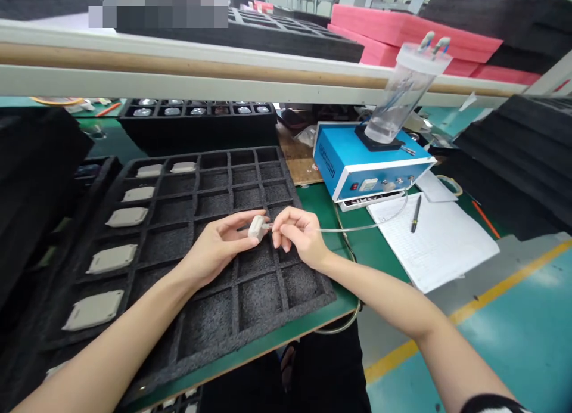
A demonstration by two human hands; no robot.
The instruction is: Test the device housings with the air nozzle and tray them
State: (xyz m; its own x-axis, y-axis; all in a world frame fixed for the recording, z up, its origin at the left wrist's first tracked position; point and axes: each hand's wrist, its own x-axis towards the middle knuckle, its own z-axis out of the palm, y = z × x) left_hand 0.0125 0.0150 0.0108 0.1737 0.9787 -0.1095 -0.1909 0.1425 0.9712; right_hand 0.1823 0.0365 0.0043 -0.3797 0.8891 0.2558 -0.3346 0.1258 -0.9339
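Observation:
Between thumb and fingers, my left hand [213, 246] holds a small beige plastic casing [256, 228] on its edge. My right hand [300, 234] pinches the end of a thin clear tube [353, 229] against the casing's right side. Whether the tip goes into the casing is hidden by its small size. The tube runs right to a blue box-shaped machine [353, 157]. Both hands are above a black foam tray [263, 314] divided into square compartments. Several similar flat beige casings [111, 259] lie in its left column, and one [183, 167] sits in the far row.
A clear cylinder [393, 100] stands on the machine. Papers [440, 246] with a pen [416, 213] lie to the right. A shelf beam [223, 67] crosses above the bench. Stacked black foam [518, 162] stands at right; pink foam [402, 31] rests on the shelf.

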